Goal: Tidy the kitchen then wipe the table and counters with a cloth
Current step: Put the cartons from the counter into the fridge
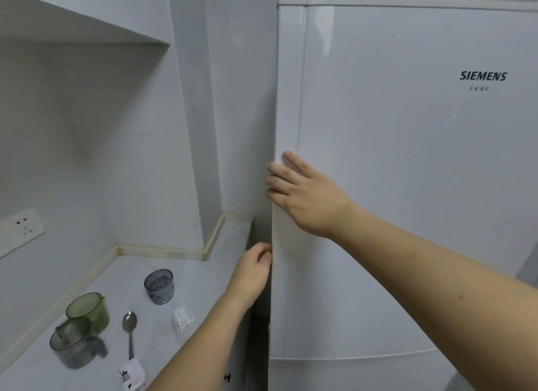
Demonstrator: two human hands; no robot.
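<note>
Gripping the Siemens fridge door [407, 172] edge, your left hand [252, 269] fingers curl, right hand [305, 192] fingers lie flat; cups [87, 312], spoon [129, 329] litter the unwiped surface [209, 280]

Counter [186, 277]: cups [87, 312], spoon [129, 329], perhaps packets [183, 322].

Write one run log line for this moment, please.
left hand: grips fridge door edge | right hand: flat on door | door: closed | counter: cups, spoon
</note>
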